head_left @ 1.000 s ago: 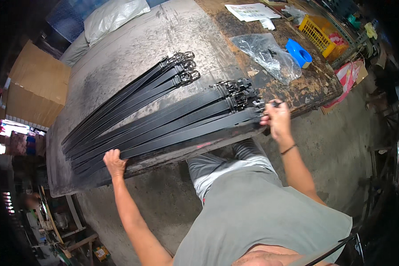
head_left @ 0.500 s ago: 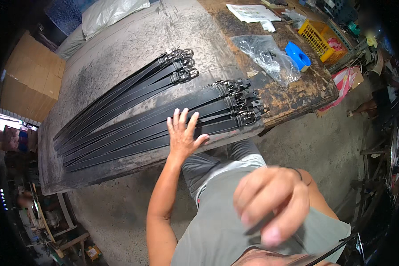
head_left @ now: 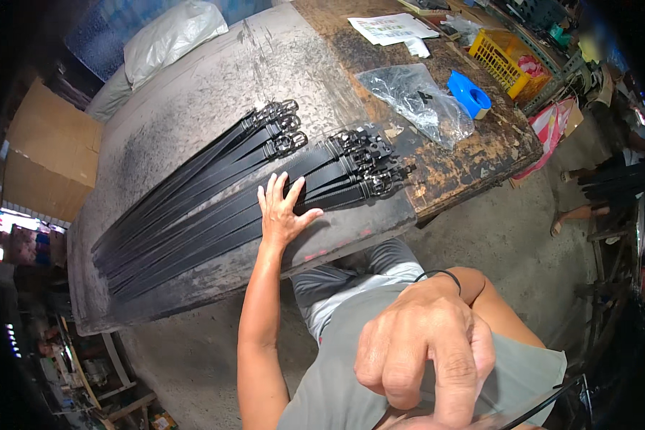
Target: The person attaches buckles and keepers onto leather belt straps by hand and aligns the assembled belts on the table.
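The left hand (head_left: pixel 281 211) lies palm down, fingers spread, on the near belts (head_left: pixel 222 235). Their buckles (head_left: pixel 369 168) are to its right, and the far belts (head_left: pixel 208 168) lie just beyond it. A clear bag (head_left: pixel 423 104) rests farther off to its right. The right hand (head_left: pixel 419 340) is raised before the shirt (head_left: pixel 330 365), fingers curled; whether it grips anything cannot be told.

black belts (head_left: pixel 222 231) lie flat in two fanned bundles, dark metal buckles (head_left: pixel 383 183) rightward.
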### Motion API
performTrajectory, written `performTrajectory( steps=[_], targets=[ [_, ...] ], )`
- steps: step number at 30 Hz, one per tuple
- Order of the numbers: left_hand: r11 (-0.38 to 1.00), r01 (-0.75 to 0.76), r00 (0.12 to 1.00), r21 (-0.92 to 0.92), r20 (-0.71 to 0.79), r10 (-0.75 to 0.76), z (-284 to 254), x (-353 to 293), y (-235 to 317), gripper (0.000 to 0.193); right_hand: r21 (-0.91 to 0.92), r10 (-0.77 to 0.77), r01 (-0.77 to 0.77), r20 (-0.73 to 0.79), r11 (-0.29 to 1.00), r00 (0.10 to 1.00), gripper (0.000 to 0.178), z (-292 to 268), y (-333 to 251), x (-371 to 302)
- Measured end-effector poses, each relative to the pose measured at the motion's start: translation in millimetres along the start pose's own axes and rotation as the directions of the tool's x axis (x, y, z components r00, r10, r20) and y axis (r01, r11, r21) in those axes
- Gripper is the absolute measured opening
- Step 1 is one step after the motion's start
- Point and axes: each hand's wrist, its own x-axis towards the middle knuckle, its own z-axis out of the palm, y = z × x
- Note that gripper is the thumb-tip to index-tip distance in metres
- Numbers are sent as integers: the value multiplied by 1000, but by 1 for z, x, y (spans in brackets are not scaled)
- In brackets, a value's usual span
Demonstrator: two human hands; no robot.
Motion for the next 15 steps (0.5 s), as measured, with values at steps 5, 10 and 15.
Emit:
performTrajectory(
  steps=[5,10,15],
  targets=[
    [991,37,944,-128,-322,-77,-16,43,-37,30,-96,-150,140,-107,986,983,32,-4,-5,-1],
    [978,207,920,-21,-335,-202,-29,102,-86,33,-404,18,-124,-255,906,967,13,-31,-42,-16],
    [955,292,955,53,-61,-289,-17,139,-125,57,-611,-309,-618,-788,494,532,28,-54,-112,-108]
  ],
)
